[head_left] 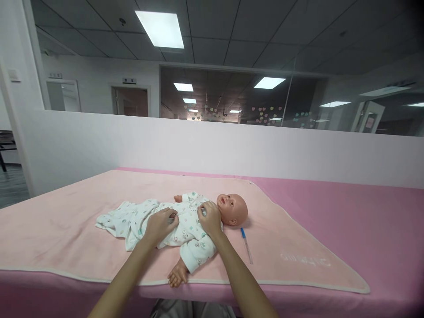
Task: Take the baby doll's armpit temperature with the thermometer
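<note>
A baby doll (232,208) in a white printed romper (183,229) lies on its back on a pale pink blanket (66,229), head to the right. My left hand (160,225) rests on the doll's belly, fingers pinched on the romper's front. My right hand (209,217) sits on the doll's chest just below the chin, fingers curled on the romper fabric. One bare doll hand (178,276) points toward me at the blanket's near edge.
A thin thermometer with a blue tip (246,245) lies on the blanket right of the doll's head. The blanket covers a pink table (364,221). A white partition wall (232,145) stands behind, with glass above it.
</note>
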A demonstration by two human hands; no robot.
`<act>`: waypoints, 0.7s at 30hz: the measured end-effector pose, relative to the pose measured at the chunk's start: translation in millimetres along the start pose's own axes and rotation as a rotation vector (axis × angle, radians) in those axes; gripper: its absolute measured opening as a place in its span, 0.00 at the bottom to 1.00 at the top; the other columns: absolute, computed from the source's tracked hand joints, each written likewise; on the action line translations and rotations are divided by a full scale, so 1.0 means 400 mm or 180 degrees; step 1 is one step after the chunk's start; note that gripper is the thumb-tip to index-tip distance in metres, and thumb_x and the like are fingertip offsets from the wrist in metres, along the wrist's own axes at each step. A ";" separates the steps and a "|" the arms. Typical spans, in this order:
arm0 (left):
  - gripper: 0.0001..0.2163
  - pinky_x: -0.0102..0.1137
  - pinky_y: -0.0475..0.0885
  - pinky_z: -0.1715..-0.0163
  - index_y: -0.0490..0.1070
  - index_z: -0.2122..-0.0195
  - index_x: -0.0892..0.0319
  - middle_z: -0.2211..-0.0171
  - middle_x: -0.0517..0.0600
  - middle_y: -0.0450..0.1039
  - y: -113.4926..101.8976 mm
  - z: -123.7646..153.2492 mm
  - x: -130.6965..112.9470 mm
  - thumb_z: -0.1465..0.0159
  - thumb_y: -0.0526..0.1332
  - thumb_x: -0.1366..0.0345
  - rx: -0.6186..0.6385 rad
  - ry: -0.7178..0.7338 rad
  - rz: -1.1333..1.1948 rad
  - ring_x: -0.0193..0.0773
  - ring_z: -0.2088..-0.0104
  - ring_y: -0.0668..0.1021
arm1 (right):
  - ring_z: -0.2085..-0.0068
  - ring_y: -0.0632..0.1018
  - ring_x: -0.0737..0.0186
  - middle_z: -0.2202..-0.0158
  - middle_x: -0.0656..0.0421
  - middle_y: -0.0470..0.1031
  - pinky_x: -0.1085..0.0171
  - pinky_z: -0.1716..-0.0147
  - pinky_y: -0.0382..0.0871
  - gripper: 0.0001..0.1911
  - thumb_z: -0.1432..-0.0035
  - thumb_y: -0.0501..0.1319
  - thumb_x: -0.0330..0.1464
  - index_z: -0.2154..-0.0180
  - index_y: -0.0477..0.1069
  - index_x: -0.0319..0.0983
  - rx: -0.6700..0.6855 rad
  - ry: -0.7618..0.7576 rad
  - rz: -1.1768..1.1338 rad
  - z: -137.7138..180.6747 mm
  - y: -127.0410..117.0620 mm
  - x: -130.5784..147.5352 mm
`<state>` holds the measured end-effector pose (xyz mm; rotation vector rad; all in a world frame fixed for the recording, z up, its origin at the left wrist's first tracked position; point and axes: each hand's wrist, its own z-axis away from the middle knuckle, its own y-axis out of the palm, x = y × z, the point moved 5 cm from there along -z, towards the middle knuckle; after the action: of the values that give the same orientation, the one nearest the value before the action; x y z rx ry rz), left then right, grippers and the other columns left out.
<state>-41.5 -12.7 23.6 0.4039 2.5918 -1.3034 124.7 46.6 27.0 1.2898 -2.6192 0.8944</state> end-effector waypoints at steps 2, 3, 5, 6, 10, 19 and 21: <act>0.09 0.28 0.59 0.73 0.69 0.71 0.55 0.70 0.47 0.72 -0.001 0.000 -0.002 0.44 0.50 0.62 -0.0018 0.0054 0.0029 0.37 0.69 0.72 | 0.70 0.67 0.65 0.77 0.61 0.68 0.66 0.68 0.56 0.08 0.49 0.52 0.27 0.78 0.62 0.39 0.0010 0.0006 -0.0004 0.000 0.000 -0.001; 0.09 0.27 0.58 0.73 0.69 0.71 0.56 0.70 0.46 0.72 -0.002 0.001 -0.003 0.44 0.50 0.62 -0.0024 0.0067 0.0051 0.36 0.69 0.72 | 0.70 0.67 0.65 0.77 0.61 0.67 0.66 0.69 0.56 0.08 0.49 0.52 0.27 0.78 0.62 0.39 0.0006 0.0002 -0.0005 0.000 0.000 -0.001; 0.08 0.27 0.58 0.74 0.68 0.72 0.56 0.71 0.46 0.72 -0.002 0.001 -0.004 0.44 0.50 0.63 -0.0020 0.0071 0.0074 0.36 0.70 0.71 | 0.70 0.67 0.65 0.77 0.61 0.67 0.66 0.69 0.56 0.08 0.49 0.52 0.27 0.78 0.62 0.39 -0.0008 -0.0019 -0.0005 0.000 -0.001 -0.001; 0.08 0.27 0.58 0.74 0.68 0.72 0.56 0.72 0.46 0.71 -0.002 0.001 -0.005 0.44 0.50 0.63 -0.0013 0.0062 0.0067 0.36 0.71 0.71 | 0.71 0.67 0.65 0.77 0.61 0.67 0.66 0.69 0.56 0.08 0.49 0.52 0.28 0.78 0.63 0.39 -0.0017 -0.0029 -0.0004 0.000 -0.001 0.000; 0.07 0.27 0.57 0.76 0.66 0.72 0.57 0.75 0.46 0.69 0.000 -0.001 -0.004 0.44 0.51 0.64 0.0045 0.0032 -0.0036 0.34 0.73 0.69 | 0.70 0.67 0.65 0.77 0.60 0.67 0.66 0.68 0.56 0.08 0.49 0.52 0.28 0.78 0.63 0.39 -0.0026 -0.0033 0.0012 0.000 0.000 0.000; 0.07 0.27 0.57 0.76 0.63 0.72 0.56 0.75 0.46 0.66 -0.004 0.008 -0.009 0.43 0.49 0.63 0.0041 0.0179 0.0045 0.35 0.73 0.69 | 0.68 0.67 0.62 0.74 0.58 0.69 0.63 0.66 0.57 0.07 0.48 0.51 0.27 0.75 0.64 0.39 0.0171 -0.0181 0.0417 0.007 -0.005 0.020; 0.07 0.28 0.58 0.75 0.62 0.72 0.56 0.75 0.46 0.66 -0.007 0.011 -0.011 0.43 0.49 0.62 0.0010 0.0240 0.0133 0.35 0.74 0.69 | 0.63 0.68 0.59 0.68 0.55 0.70 0.60 0.62 0.58 0.06 0.48 0.51 0.27 0.72 0.65 0.39 0.0172 -0.0235 0.0540 0.018 -0.024 0.040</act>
<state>-38.1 -18.5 24.6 0.5145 2.6277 -1.3030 122.9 27.2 30.5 1.1466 -2.8155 0.9653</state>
